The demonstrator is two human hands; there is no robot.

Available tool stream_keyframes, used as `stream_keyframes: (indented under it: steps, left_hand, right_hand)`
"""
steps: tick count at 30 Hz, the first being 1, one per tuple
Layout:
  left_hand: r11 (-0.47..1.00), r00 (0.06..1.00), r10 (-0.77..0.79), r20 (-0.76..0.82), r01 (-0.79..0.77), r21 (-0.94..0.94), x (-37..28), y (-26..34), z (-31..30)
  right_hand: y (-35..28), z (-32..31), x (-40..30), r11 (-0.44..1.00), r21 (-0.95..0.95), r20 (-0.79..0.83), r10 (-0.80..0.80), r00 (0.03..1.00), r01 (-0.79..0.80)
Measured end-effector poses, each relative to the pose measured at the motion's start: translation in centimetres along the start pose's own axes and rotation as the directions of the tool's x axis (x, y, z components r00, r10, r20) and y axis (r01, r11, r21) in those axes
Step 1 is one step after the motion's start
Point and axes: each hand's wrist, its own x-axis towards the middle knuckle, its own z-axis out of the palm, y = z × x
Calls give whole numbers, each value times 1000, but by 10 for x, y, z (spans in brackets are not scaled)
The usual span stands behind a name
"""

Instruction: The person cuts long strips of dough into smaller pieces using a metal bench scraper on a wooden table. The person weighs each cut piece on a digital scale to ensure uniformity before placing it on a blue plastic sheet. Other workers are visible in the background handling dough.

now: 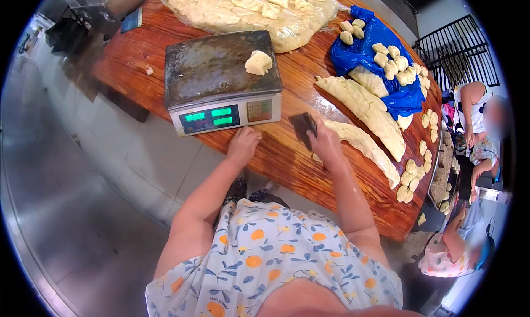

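Observation:
My right hand (325, 141) grips a dark flat dough scraper (303, 128) over the wooden table, at the near end of a long dough strip (364, 147). My left hand (243, 145) rests at the table's edge just below the digital scale (223, 76); its fingers are curled, and whether something lies in them is hidden. One dough piece (258, 63) sits on the right part of the scale's plate, and the displays are lit green. A thicker dough roll (364, 110) lies beyond the strip. A small bit of dough shows beside my right wrist.
A large dough mass (232, 10) under clear plastic, topped with small pieces, lies behind the scale. Blue plastic (364, 52) with cut dough pieces (389, 68) is at the right back. More pieces (410, 180) line the right edge. Co-workers (472, 110) sit beyond, near a tray (441, 172).

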Motion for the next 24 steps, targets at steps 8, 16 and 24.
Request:
stream_keyframes:
  steps: [8,16,24]
  left_hand:
    - [989,986,-144,81,147,-26,-1,-6,1]
    - [997,986,48,-160,-57,-54,55,24,-64]
    - [950,979,-34,-200,94,299,202,2,-50]
  right_hand:
    - [-72,-61,113,936,26,-115,-345,932,350]
    - [-70,-38,61,915,348,-116,-174,978,204]
    - [-14,-19,-30,880,445,-2,186,983,-166]
